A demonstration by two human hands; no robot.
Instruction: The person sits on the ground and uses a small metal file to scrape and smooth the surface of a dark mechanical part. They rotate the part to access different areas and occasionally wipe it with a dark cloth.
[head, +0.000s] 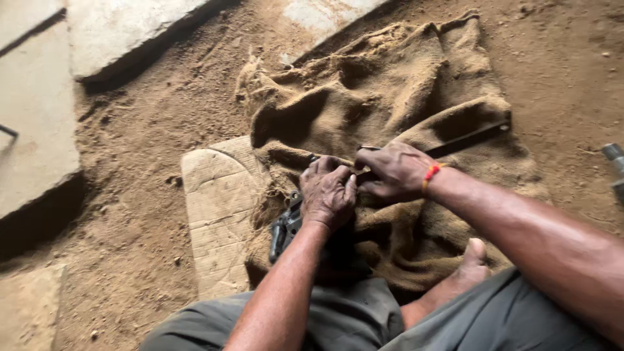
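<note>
Both hands meet over the burlap sack (416, 84) on the dirt floor (143, 149), the left hand (328, 195) clenched on a dark tool (286, 227) and the right hand (393, 172) pinching a long dark blade (468, 138) running toward 2 o'clock.

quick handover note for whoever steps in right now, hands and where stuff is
Left hand: closed over a dark metal tool on the burlap sack.
Right hand: pressing on a long dark flat bar that runs right across the sack.
Sack lies crumpled on the dirt floor; a carved wooden block sits at its left edge.
Done and left: cannot tell; both hands are on the tool and bar.
</note>
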